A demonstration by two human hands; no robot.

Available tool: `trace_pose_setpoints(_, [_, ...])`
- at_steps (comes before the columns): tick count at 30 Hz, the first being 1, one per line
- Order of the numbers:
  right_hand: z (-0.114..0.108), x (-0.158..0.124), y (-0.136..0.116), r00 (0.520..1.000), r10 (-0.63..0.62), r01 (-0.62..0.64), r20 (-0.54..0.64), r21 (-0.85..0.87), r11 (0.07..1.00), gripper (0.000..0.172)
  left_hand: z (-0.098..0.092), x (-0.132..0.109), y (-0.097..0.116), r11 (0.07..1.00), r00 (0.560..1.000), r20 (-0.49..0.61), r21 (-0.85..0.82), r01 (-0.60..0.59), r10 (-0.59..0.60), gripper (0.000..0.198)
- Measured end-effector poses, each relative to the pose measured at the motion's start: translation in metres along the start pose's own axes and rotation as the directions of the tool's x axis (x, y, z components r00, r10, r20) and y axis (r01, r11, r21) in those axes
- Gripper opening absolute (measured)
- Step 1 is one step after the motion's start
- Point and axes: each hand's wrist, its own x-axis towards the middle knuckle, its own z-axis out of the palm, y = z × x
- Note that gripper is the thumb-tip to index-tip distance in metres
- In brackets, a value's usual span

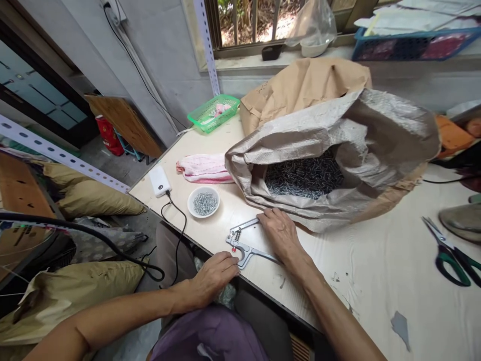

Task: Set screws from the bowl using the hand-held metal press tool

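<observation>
A grey metal hand tool [245, 249] with two long arms, a small spring and a red tip lies at the table's front edge. My right hand [280, 233] is curled over the end of its upper arm, while the lower arm runs beneath my wrist. At the tool's rounded near end, my left hand [216, 273] has its fingers bent and pressed against the metal; the thumb is hidden. Just beyond is a white bowl [193, 209] of small silvery metal pieces, apparently springs. A large woven sack [300, 135] lies open, with many darker similar pieces [304, 173] inside.
A white power bank [159, 180] with a black cable [184, 220] sits left of the bowl. Behind are a pink-white cloth [206, 168] and a green basket [210, 125]. Scissors [447, 250] and a grey scrap [401, 328] lie to the right. Filled sacks [86, 281] stand on the floor.
</observation>
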Motion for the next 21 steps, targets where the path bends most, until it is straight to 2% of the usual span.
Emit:
trace_pose_setpoints(2, [0.000, 0.000, -0.001, 1.000, 0.020, -0.020, 0.007, -0.002, 1.000, 0.025, -0.007, 0.006, 0.000, 0.987, 0.993, -0.011, -0.118, 0.113, -0.115, 0.017])
trace_pose_setpoints(4, [0.001, -0.001, -0.003, 0.999, 0.038, -0.038, 0.008, -0.013, 0.999, 0.026, -0.015, 0.014, -0.001, 0.927, 0.950, 0.003, -0.219, 0.305, -0.312, 0.016])
trace_pose_setpoints(6, [0.002, -0.001, -0.006, 0.999, 0.053, -0.052, 0.009, -0.023, 0.998, 0.026, -0.022, 0.022, -0.005, 0.821, 0.861, 0.056, -0.274, 0.501, -0.506, 0.018])
trace_pose_setpoints(8, [0.003, -0.001, -0.009, 0.998, 0.060, -0.059, 0.010, -0.031, 0.998, 0.026, -0.027, 0.030, -0.011, 0.704, 0.758, 0.138, -0.293, 0.646, -0.638, 0.019])
trace_pose_setpoints(10, [0.003, -0.001, -0.010, 0.998, 0.063, -0.063, 0.008, -0.035, 0.997, 0.027, -0.029, 0.038, -0.018, 0.600, 0.671, 0.232, -0.311, 0.738, -0.705, 0.020])
trace_pose_setpoints(12, [0.002, -0.002, -0.011, 0.998, 0.066, -0.066, 0.002, -0.036, 0.997, 0.028, -0.028, 0.043, -0.023, 0.526, 0.613, 0.310, -0.323, 0.787, -0.726, 0.020])
trace_pose_setpoints(15, [0.002, -0.004, -0.011, 0.998, 0.069, -0.069, -0.010, -0.031, 0.997, 0.030, -0.027, 0.046, -0.027, 0.502, 0.585, 0.366, -0.302, 0.810, -0.724, 0.020])
trace_pose_setpoints(21, [0.004, -0.006, -0.012, 0.997, 0.076, -0.076, -0.016, -0.008, 0.997, 0.031, -0.028, 0.044, -0.029, 0.560, 0.603, 0.357, -0.227, 0.797, -0.713, 0.021])
